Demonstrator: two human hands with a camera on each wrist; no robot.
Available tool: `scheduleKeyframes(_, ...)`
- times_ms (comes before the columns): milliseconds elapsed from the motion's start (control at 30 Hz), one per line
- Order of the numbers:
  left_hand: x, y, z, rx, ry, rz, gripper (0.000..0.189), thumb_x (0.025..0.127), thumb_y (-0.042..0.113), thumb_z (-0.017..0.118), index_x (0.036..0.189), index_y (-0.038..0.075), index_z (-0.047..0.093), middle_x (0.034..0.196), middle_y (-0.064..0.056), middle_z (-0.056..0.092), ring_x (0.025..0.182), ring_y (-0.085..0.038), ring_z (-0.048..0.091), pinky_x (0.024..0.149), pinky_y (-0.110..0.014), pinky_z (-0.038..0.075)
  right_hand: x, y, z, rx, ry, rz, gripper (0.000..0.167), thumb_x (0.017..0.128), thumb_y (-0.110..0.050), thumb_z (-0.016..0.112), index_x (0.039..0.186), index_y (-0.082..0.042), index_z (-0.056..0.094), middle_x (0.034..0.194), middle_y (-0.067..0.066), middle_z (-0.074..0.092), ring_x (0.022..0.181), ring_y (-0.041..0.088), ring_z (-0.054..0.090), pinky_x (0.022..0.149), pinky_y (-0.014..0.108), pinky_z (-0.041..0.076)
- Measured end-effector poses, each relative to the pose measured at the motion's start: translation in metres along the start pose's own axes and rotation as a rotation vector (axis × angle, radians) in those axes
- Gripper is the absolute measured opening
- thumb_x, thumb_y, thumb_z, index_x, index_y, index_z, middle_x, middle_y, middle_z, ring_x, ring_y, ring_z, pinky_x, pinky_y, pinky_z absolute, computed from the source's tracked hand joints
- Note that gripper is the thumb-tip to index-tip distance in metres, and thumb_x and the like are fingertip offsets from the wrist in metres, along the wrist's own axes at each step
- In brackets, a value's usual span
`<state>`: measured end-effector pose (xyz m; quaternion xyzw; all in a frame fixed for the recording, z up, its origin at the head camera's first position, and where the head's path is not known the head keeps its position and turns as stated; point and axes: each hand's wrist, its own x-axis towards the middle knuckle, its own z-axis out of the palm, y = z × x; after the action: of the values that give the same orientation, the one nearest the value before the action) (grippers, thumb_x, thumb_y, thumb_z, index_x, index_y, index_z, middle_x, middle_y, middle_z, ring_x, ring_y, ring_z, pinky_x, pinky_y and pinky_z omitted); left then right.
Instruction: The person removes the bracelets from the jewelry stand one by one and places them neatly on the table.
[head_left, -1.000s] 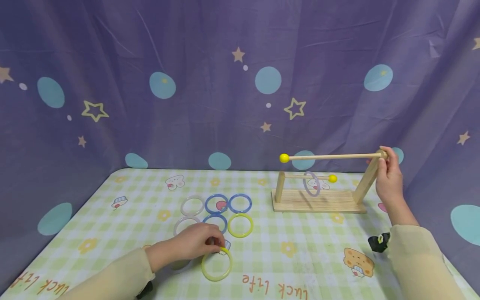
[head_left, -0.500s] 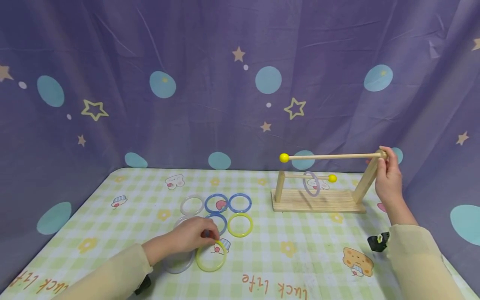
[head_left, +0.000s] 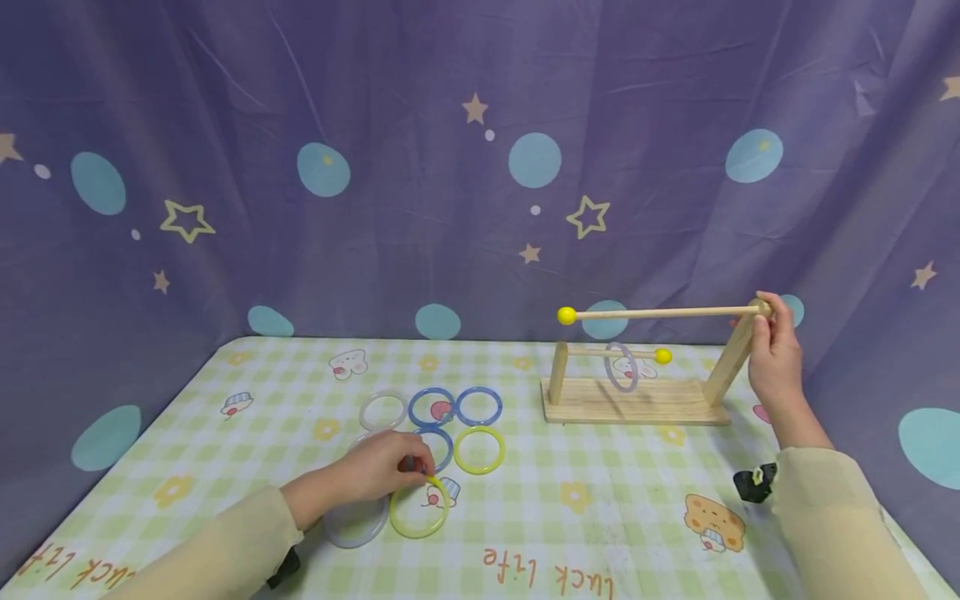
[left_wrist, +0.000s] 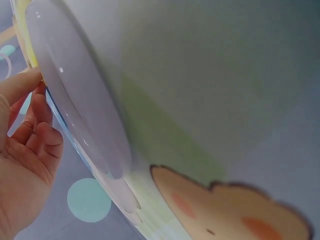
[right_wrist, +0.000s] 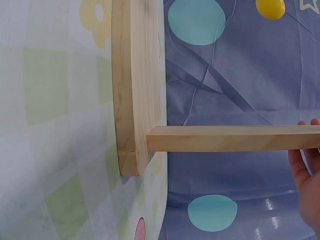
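My left hand (head_left: 382,467) pinches the far rim of a yellow ring (head_left: 420,535) between thumb and fingers, low over the tablecloth. Beside it lies a clear lilac ring (head_left: 356,546), partly under the hand. In the left wrist view that lilac ring (left_wrist: 75,85) looms large, with the left fingers (left_wrist: 20,85) behind it. On the right, my right hand (head_left: 777,358) grips the top of the tall post of a wooden rack (head_left: 637,402). The rack's upper rod (head_left: 667,314) is bare and ends in a yellow ball. A lilac ring (head_left: 609,363) hangs on the shorter lower rod.
Beyond the left hand lie blue rings (head_left: 480,388), another yellow ring (head_left: 480,472) and a pale ring (head_left: 363,410), flat on the checked tablecloth (head_left: 577,550). A purple curtain (head_left: 390,250) stands behind the table and along both sides.
My left hand has shifted slightly left and away from me with the yellow ring, uncovering more of the lilac ring beside it. The right hand and the rack have stayed in place.
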<state>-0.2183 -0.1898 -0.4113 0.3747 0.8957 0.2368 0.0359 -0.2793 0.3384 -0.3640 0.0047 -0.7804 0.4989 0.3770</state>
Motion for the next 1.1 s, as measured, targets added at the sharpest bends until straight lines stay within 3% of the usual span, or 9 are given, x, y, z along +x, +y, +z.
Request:
scheduleKeyframes(300,0.004,0.003,-0.001,-0.021,-0.004,-0.009,0.012,0.085,0.017,0.077,0.086,0.025,0.069,0.075,0.02,0.055,0.065,-0.001,0.049,0.06,-0.022,0.044,0.0,0.003,0.0,0.036,-0.003,-0.016,0.036,0.106,-0.015,0.036,0.142,-0.014,0.043,0.094,-0.019,0.06,0.089,-0.006,0.059,0.078,0.011,0.044)
scheduleKeyframes(500,0.018,0.013,-0.001,-0.065,-0.002,0.007,0.008,0.087,0.017,0.075,0.091,0.021,0.07,0.075,0.019,0.056,0.061,-0.001,0.049,0.057,-0.022,0.044,0.0,0.003,0.0,0.037,-0.011,-0.001,0.037,0.106,-0.014,0.036,0.142,-0.015,0.042,0.095,-0.02,0.06,0.089,-0.005,0.06,0.078,0.011,0.044)
scheduleKeyframes(767,0.06,0.033,0.001,-0.106,0.002,0.067,0.013,0.089,0.015,0.072,0.101,0.012,0.07,0.084,0.013,0.06,0.067,-0.004,0.054,0.06,-0.024,0.047,0.001,0.001,-0.001,0.037,-0.033,-0.019,0.037,0.106,-0.016,0.035,0.143,-0.014,0.041,0.096,-0.022,0.059,0.089,-0.008,0.058,0.078,0.01,0.044)
scheduleKeyframes(1100,0.126,0.067,0.008,-0.344,0.082,0.051,0.018,0.091,0.013,0.07,0.109,0.012,0.068,0.093,0.005,0.063,0.073,-0.008,0.057,0.068,-0.027,0.05,0.001,0.001,-0.002,0.033,-0.039,-0.015,0.037,0.106,-0.016,0.035,0.143,-0.014,0.04,0.096,-0.022,0.059,0.088,-0.01,0.057,0.078,0.01,0.044)
